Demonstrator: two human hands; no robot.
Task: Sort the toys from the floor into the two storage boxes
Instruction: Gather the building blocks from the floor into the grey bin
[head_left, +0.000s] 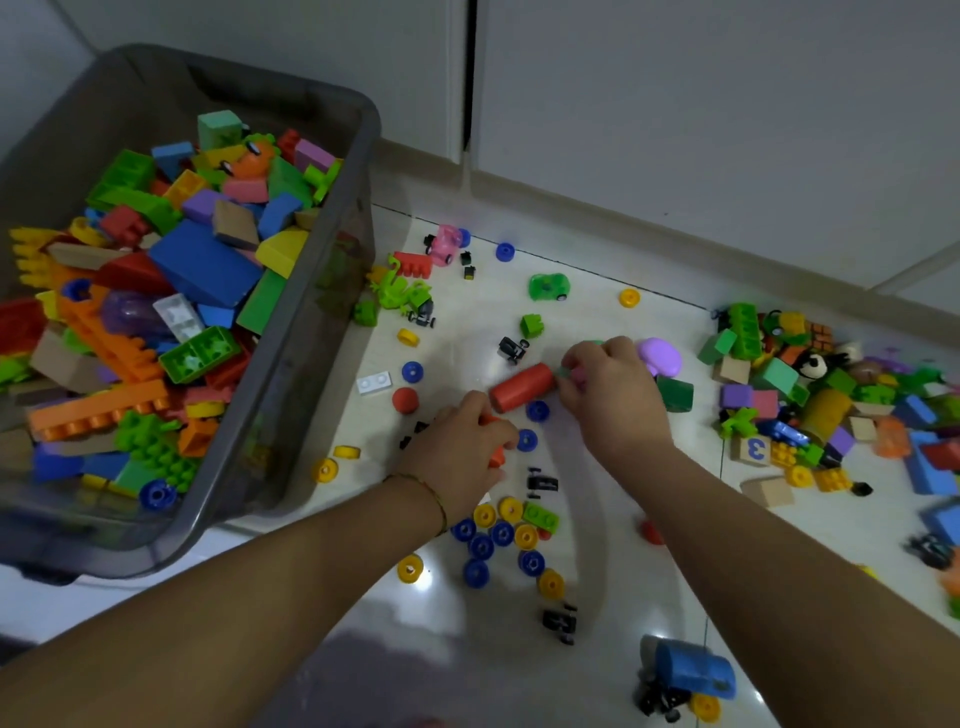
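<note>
Right of the box (311, 395), my left hand (457, 457) grips an orange piece (497, 457); right hand (615, 400) pinches blocks (567, 374) beside the cylinder (522, 392).

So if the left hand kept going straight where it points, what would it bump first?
Probably the red cylinder. The left hand points toward it, and it lies just past the knuckles. Height is hard to judge, so the hand might pass over it.

Left hand (457, 452), right hand (613, 389); fingers (574, 359) curled (palms down)
</note>
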